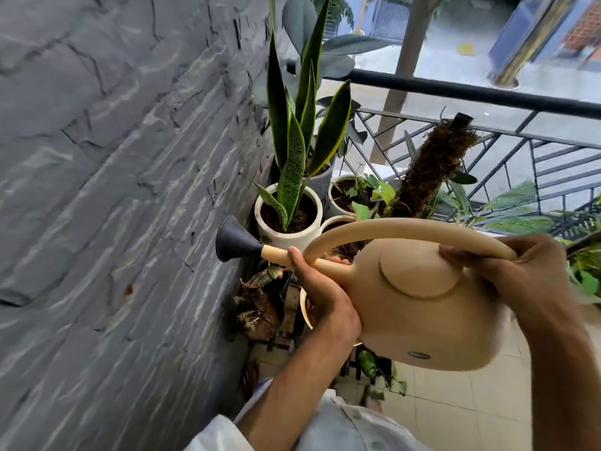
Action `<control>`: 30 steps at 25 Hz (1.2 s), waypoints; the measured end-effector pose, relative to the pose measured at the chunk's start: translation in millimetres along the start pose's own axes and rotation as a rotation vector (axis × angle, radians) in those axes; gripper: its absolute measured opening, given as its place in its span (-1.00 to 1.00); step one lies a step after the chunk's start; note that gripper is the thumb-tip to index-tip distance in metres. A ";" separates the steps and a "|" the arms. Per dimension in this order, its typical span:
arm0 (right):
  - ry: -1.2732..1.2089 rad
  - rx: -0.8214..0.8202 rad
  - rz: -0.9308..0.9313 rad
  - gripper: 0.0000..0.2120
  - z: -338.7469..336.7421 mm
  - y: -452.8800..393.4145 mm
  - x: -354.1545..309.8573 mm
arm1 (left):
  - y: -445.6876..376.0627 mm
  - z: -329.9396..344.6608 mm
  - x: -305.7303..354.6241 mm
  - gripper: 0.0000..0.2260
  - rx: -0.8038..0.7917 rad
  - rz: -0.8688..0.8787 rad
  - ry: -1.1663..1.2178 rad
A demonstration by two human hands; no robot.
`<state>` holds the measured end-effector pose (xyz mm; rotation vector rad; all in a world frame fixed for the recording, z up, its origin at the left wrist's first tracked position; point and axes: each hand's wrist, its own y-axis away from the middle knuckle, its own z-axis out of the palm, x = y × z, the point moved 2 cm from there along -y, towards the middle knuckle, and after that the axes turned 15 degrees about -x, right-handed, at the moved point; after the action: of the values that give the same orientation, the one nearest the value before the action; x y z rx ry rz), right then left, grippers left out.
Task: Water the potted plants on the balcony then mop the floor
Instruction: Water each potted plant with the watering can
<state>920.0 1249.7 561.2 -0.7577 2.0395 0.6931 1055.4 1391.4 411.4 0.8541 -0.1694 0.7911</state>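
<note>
I hold a beige watering can (419,307) in front of me, its spout pointing left and ending in a dark rose head (234,239). My left hand (320,289) grips the spout close to the can's body. My right hand (517,275) grips the arched handle at its right end. Just beyond the rose head stands a white pot (287,219) with a tall snake plant (299,131) in dark soil. Behind it sit two more white pots (349,195), and a moss pole (429,170) leans up among them.
A grey stone wall (123,196) fills the left side, close to the rose head. A black metal railing (471,92) bounds the balcony at the back and right. Below the can are a lower plant stand with dried roots (260,307) and pale floor tiles (455,415).
</note>
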 end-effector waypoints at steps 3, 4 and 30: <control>0.020 -0.005 -0.004 -0.70 1.7 -3.1 -2.9 | -0.8 0.6 1.7 -0.29 0.032 -0.008 0.029; 0.028 -0.007 -0.009 -0.70 2.1 -4.2 -4.5 | -1.6 1.4 3.4 -0.30 0.032 -0.001 0.030; -0.018 -0.038 -0.037 -0.81 -9.5 -19.1 -10.5 | -9.1 16.4 -9.2 -0.15 0.027 0.047 0.043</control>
<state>933.9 1233.1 571.0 -0.8065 1.9960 0.7168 1057.8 1370.8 412.8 0.8600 -0.1415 0.8569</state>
